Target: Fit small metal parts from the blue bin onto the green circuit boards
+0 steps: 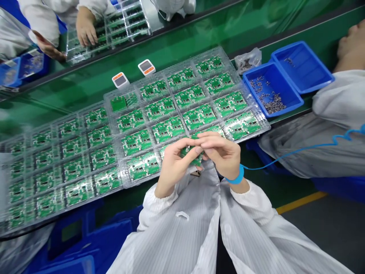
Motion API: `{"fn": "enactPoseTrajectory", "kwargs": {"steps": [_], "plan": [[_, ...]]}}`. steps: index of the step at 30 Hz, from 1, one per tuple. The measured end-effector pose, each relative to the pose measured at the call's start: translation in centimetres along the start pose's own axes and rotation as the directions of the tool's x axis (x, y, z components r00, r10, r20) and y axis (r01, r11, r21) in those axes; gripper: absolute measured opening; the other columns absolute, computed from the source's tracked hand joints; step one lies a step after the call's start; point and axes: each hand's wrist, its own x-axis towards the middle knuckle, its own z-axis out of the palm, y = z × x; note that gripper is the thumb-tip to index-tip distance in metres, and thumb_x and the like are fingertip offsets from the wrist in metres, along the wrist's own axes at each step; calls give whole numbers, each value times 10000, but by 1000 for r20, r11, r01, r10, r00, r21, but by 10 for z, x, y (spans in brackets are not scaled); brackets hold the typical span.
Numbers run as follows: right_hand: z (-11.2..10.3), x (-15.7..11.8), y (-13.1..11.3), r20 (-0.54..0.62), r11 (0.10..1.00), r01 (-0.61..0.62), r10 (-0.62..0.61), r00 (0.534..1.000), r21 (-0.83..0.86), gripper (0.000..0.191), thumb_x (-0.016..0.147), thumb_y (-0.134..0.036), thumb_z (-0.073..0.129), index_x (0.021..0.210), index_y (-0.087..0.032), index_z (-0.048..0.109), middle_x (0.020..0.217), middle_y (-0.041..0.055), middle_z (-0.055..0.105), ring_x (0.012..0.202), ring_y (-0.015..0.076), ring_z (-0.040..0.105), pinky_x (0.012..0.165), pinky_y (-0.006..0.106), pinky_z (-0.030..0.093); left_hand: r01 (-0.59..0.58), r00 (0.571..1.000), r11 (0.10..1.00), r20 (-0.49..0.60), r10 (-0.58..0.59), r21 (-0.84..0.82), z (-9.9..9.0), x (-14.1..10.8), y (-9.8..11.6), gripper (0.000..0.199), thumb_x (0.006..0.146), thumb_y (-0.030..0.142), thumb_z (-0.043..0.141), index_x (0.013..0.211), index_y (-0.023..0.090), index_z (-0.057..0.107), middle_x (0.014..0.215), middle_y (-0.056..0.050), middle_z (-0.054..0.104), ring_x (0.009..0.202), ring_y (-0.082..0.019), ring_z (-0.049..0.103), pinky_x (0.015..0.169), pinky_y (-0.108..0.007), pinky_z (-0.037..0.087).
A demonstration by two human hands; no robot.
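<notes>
Close to the body, the left hand and right hand together grasp a green circuit board, held up at the near edge of the clear tray. It should handle as light, stiff and fragile, best gripped by its rim, off the small components, like the similar boards lying in the pockets beyond.

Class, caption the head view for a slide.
A left hand and right hand hold a green board near a plastic tray of boards.
</notes>
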Motion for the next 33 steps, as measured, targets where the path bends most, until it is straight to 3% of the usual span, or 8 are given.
{"fn": "enactPoseTrajectory", "kwargs": {"steps": [4, 9, 12, 18, 21, 25, 29, 33], "plan": [[-22, 4, -5, 91, 975, 126, -111, 990, -182, 185, 1048, -290, 795, 1207, -358, 861, 1229, 52, 856, 1195, 285, 798, 1039, 525, 688, -22, 998, 999, 57, 20, 44, -5, -5, -1, 241, 1039, 469, 833, 1039, 230, 861, 926, -32, 828, 744, -178, 810, 528, -239, 687], [-34, 10, -16, 112, 901, 214, -185, 976, -378, 195, 981, -263, 891, 1161, -320, 844, 1063, 56, 793, 973, 248, 765, 873, 436, 658, -168, 985, 949, 75, 153, 267, -5, -10, -1, 170, 1085, 402, 778, 1106, 257, 863, 1028, -40, 841, 775, -157, 800, 575, -223, 664], [-32, 11, -21, 139, 880, 223, -181, 974, -420, 123, 986, -266, 884, 1082, -295, 811, 1005, 47, 779, 926, 235, 744, 838, 420, 642, -258, 966, 883, 79, 247, 393, -4, -10, -1, 138, 1102, 356, 756, 1127, 260, 851, 1143, -56, 853, 941, -190, 833, 785, -291, 719], [-32, 10, -24, 127, 958, 18, 20, 992, -287, 67, 1048, -287, 787, 1011, -254, 742, 863, 9, 707, 753, 167, 654, 669, 326, 569, -352, 936, 811, 156, 316, 467, -3, -9, -4, 194, 1135, 281, 684, 1289, 283, 802, 1373, -71, 825, 1288, -256, 804, 1107, -440, 709], [-32, 10, -20, 60, 975, -87, 102, 993, -204, 139, 1057, -359, 812, 988, -253, 756, 864, 11, 717, 764, 167, 684, 677, 322, 592, -325, 945, 840, 128, 300, 434, -1, -11, -8, 410, 1155, 259, 621, 1561, 312, 650, 1591, -105, 719, 1484, -297, 711, 1078, -434, 734], [-27, 11, -13, -29, 978, -168, 165, 986, -125, 217, 1044, -447, 845, 987, -248, 776, 907, 15, 768, 777, 170, 745, 690, 321, 627, -245, 970, 924, 82, 231, 295, 5, -15, -15, 681, 1160, 284, 622, 1771, 358, 332, 1709, -153, 615, 1476, -323, 729, 926, -386, 785], [-23, 12, -9, -76, 976, -187, 179, 981, -110, 262, 1031, -491, 858, 986, -244, 782, 882, 9, 778, 752, 169, 761, 682, 315, 640, -229, 973, 934, 98, 210, 273, 8, -18, -16, 548, 1165, 301, 618, 1687, 324, 451, 1743, -136, 591, 1564, -350, 661, 993, -432, 789], [-21, 12, -9, -107, 976, -200, 190, 976, -90, 240, 1034, -469, 863, 989, -248, 781, 881, -1, 778, 740, 159, 776, 685, 305, 642, -256, 966, 918, 100, 237, 301, 6, -19, -15, 518, 1159, 268, 633, 1660, 323, 511, 1737, -111, 606, 1493, -309, 721, 1020, -411, 780]]}}
